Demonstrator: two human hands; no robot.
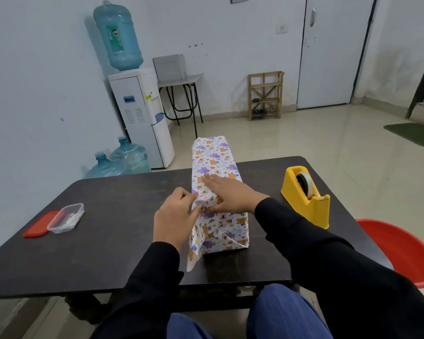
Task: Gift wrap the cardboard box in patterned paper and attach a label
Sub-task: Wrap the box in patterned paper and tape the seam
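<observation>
A long patterned-paper-wrapped cardboard box (214,162) lies near-to-far on the middle of a dark wooden table (113,245). Well left sits a clear plastic container (65,218), a flat red lid (37,225) touching its left side; right, a yellow plastic tape dispenser (304,195).

The patterned paper (215,162) hides the cardboard box completely.

Long box (214,167) in cartoon-print paper (227,225), lengthwise on table, near-end flap unfolded.

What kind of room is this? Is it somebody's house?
Probably an office or break room: a water cooler stands by the wall with spare jugs beside it, and a yellow tape dispenser sits on the dark table.
</observation>
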